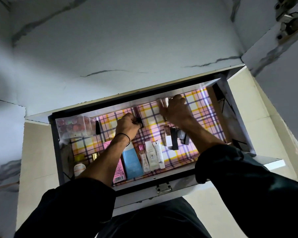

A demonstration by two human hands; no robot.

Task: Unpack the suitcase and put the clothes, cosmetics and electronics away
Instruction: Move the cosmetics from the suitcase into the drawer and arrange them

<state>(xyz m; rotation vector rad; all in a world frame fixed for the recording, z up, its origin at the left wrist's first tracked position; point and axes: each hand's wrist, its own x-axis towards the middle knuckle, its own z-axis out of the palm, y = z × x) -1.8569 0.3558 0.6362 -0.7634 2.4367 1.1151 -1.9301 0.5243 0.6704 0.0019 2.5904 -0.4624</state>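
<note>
Dark sleeves (72, 200) fill the bottom of the shot, both forearms reaching over the front wall of the drawer (182, 183). Left hand (127, 123) is clenched round a small dark cosmetic (140, 123), mid-drawer, towards the far edge. Right hand (175, 109) is up at the far wall, fingers bent over a couple of pale slim tubes (162, 102). Gripping them or just nudging them into line? Can't tell from here.

Around them, plenty is in place. There's a clear box of little pots (74, 126) in the far left corner. A pink carton (118, 170), a blue bottle (132, 162) and white tubes (153, 157) are lined along the near edge. A yellow-capped bottle (79, 164) sits in the near left corner, and dark boxes (175, 138) lie right of centre. All of it rests on a checked liner (203, 115).

So the cosmetics look well under way, nearly settled I'd say. No suitcase, clothes or electronics in shot, so that part can't be judged.
</note>
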